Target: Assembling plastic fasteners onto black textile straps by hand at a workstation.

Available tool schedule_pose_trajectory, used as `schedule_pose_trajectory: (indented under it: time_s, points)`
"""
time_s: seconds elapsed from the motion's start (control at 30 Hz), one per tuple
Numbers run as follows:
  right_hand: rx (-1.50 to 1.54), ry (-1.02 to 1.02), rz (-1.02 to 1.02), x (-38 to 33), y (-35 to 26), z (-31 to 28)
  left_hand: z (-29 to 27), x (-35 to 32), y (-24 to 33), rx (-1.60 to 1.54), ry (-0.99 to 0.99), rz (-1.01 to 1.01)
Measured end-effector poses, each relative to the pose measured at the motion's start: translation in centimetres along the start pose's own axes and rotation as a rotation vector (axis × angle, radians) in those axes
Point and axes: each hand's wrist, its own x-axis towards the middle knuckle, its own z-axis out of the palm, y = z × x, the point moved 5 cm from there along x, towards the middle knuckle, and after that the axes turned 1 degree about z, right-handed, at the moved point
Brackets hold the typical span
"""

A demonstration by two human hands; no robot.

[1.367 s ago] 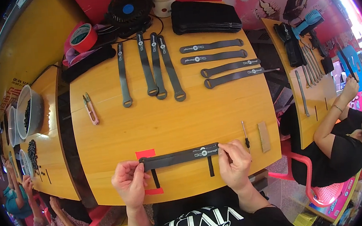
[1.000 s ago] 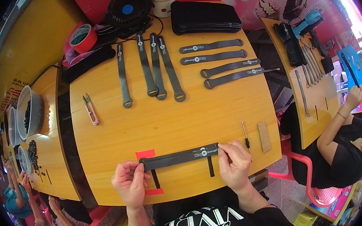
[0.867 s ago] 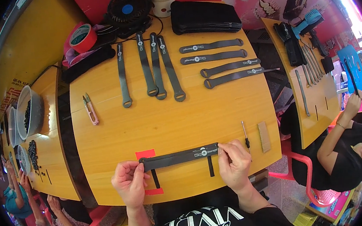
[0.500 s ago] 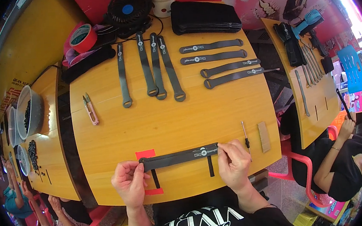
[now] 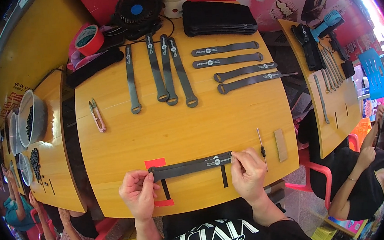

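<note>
Hardly any change over the last second. Left hand point(image 5: 139, 195) and right hand point(image 5: 248, 175) still pinch opposite ends of the long dark grey fabric strap point(image 5: 191, 166), flat along the near edge of the yellow wooden surface point(image 5: 179, 130). Strap unmoved between the red tape markers point(image 5: 155, 163); alignment apparently continues.

Yellow wooden table point(image 5: 179, 130) with black straps point(image 5: 164, 67), pink snips point(image 5: 96, 114), red tape roll point(image 5: 87, 37).

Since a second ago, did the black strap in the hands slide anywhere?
No. The black strap still lies between the left hand and right hand, its left end by the red tape square.
</note>
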Motion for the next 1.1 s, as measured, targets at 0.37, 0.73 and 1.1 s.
schedule_pose_trajectory:
  time_s: [0.37, 0.73, 1.1]
  points:
    - [-0.039, -0.013, -0.023, 0.1, -0.2, 0.3, -0.1, -0.1, -0.1, -0.037, 0.007, -0.012]
    - [-0.052, -0.063, 0.005, -0.1, 0.0, 0.2, -0.1, -0.3, 0.3, 0.088, 0.027, 0.184]
    - [-0.027, -0.039, 0.005, -0.2, 0.3, 0.3, 0.7, -0.6, 2.1, 0.343, 0.115, 0.395]
